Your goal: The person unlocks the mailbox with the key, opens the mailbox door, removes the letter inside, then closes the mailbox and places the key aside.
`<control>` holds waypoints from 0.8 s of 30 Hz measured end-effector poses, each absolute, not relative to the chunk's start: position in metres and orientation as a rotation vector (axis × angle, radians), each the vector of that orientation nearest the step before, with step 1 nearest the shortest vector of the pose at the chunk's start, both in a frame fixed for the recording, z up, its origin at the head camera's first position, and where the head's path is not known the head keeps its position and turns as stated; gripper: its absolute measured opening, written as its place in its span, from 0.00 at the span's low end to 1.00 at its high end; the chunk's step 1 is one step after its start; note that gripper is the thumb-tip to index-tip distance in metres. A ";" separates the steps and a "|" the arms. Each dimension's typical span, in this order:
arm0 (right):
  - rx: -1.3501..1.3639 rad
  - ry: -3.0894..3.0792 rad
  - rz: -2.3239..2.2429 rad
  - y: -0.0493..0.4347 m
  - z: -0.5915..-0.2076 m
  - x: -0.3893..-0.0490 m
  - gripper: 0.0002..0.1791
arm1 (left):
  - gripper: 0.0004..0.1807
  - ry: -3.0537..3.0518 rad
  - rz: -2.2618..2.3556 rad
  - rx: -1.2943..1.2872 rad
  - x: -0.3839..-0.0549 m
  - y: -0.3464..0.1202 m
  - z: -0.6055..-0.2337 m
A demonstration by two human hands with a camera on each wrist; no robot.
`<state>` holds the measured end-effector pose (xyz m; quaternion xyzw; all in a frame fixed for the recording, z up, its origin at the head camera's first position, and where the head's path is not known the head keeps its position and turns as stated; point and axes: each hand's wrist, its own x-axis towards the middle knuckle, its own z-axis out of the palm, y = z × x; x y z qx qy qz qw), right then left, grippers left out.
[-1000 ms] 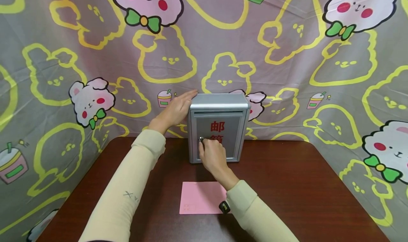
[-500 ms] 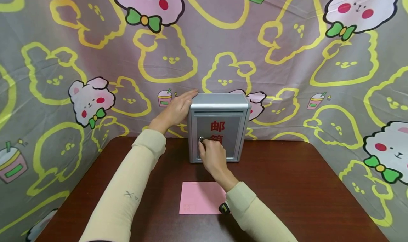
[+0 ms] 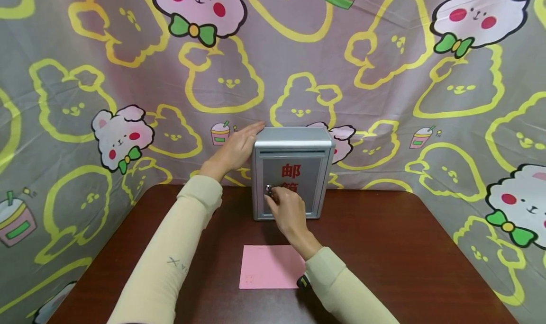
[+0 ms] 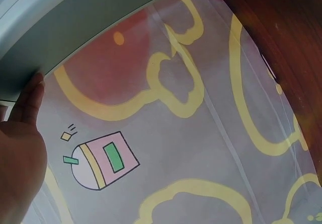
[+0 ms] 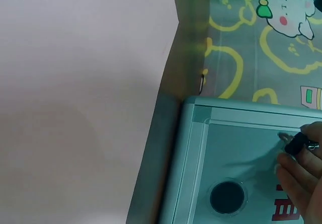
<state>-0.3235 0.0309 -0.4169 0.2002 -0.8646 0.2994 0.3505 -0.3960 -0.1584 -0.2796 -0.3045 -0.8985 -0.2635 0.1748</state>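
Observation:
A silver-grey metal mailbox (image 3: 313, 182) with red characters stands upright at the back of the table. My left hand (image 3: 234, 148) rests with its fingers extended along the box's left side and upper edge; in the left wrist view these fingers (image 4: 32, 100) touch the grey side. At the front panel, my right hand (image 3: 290, 212) pinches a small key with a black head (image 5: 296, 144) between thumb and fingers. Its metal end points at the lock (image 3: 268, 188); how deep it sits cannot be told. Part of the lettering is hidden behind the right hand.
A pink envelope-like sheet (image 3: 268, 267) lies flat on the dark brown table (image 3: 375, 248), partly under the right sleeve. A black band with a small device (image 3: 303, 282) is at the right wrist. A patterned cloth (image 3: 375, 40) hangs close behind and beside the table.
My right hand has turned slightly at the lock, its thumb and fingers now showing more of the key. The left hand stays on the box, which has not moved.

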 end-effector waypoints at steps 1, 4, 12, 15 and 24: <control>0.525 -2.230 0.757 0.031 -0.418 -0.324 0.08 | 0.32 -2.543 -0.750 -0.862 -0.396 -0.158 -0.280; 0.549 -2.202 0.705 0.031 -0.419 -0.325 0.06 | 0.32 -2.525 -0.765 -0.863 -0.396 -0.158 -0.280; 0.568 -2.210 0.569 0.029 -0.420 -0.324 0.06 | 0.32 -2.517 -0.770 -0.864 -0.396 -0.158 -0.281; 0.580 -2.196 0.519 0.029 -0.419 -0.323 0.05 | 0.32 -2.517 -0.776 -0.863 -0.395 -0.158 -0.281; 0.599 -2.145 0.383 0.030 -0.420 -0.324 0.05 | 0.31 -2.516 -0.787 -0.854 -0.395 -0.158 -0.282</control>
